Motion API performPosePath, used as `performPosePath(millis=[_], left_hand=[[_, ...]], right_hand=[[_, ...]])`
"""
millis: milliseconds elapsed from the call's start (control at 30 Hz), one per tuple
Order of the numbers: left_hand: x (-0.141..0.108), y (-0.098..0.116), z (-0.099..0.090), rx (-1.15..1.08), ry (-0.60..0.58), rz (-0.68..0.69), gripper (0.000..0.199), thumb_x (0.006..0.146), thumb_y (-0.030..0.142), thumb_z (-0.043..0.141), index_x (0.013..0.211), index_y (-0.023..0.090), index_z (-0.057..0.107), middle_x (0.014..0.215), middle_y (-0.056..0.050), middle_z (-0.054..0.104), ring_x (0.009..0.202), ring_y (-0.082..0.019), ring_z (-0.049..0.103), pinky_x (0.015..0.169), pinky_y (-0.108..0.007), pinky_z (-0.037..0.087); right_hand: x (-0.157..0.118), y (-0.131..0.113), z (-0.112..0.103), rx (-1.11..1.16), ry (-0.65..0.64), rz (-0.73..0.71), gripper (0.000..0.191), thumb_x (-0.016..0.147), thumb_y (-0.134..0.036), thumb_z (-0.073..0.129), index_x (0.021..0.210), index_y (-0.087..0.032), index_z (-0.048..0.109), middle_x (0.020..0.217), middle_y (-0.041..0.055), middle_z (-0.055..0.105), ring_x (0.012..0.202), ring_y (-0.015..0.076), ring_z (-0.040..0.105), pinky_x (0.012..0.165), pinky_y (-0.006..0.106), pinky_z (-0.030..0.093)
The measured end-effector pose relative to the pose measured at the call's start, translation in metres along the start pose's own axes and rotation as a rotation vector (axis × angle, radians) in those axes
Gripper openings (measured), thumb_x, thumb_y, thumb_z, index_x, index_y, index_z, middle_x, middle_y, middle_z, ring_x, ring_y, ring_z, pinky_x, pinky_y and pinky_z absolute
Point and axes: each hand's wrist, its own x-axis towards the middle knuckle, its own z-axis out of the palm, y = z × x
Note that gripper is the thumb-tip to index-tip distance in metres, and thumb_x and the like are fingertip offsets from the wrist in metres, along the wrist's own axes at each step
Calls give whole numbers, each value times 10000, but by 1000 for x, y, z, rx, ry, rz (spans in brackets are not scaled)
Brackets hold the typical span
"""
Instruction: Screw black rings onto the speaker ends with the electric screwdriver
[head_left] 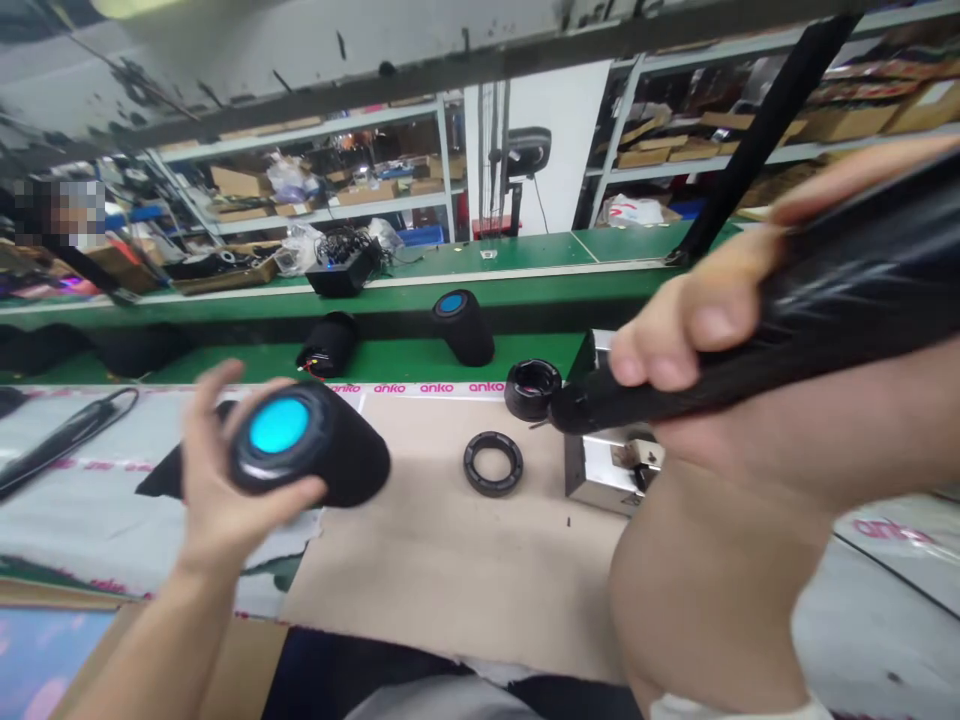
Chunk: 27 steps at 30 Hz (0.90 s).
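My left hand (221, 500) grips a black cylindrical speaker (352, 455) by its end, thumb below and fingers curled over the rim. The speaker is tilted, with its bright blue round face turned up towards me. On the right, my right hand (705, 310) is wrapped round a black electric screwdriver (847, 270), whose tip points left and down. Close to that tip stand black ring parts (525, 400), apparently stacked. A single black ring (470, 465) lies on the brown cardboard (450, 570) between my hands. One small dark screw (568, 522) lies to its right.
A silver metal device (596, 475) sits behind the screwdriver. Farther back are another blue-faced speaker (472, 335) and a black housing (334, 345) with wires showing. Dark tool with cable (71, 440) rests at left. A green ledge (450, 268) carries a black box (345, 270).
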Motion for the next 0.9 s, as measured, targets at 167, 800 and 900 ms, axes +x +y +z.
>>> performPosePath(millis=[167,800,900], left_hand=[[-82,-9,49,-215,-264,-88,1161,627,551,1020,1601,423,402,1424,-119,699,1339,-414,708,1117,-584,607],[-88,-8,33,-500,-671,-280,1229,693,286,990,1697,315,280,1788,-161,348,1661,-424,338,1352,-566,337],[-76,-11,26,-481,-782,-257,1212,714,260,956,1705,355,267,1746,-123,422,1622,-404,416,1328,-550,384]], right_hand=[[-3,-3,29,66,93,-147,255,862,-284,872,833,-170,645,791,0,694,479,118,603,371,266,441],[-83,116,10,-863,-611,592,737,758,-146,762,1464,-278,600,1225,71,747,1025,306,736,768,334,557],[-82,99,9,-787,-488,637,700,776,-280,806,1441,-260,589,1101,72,750,751,228,712,554,277,520]])
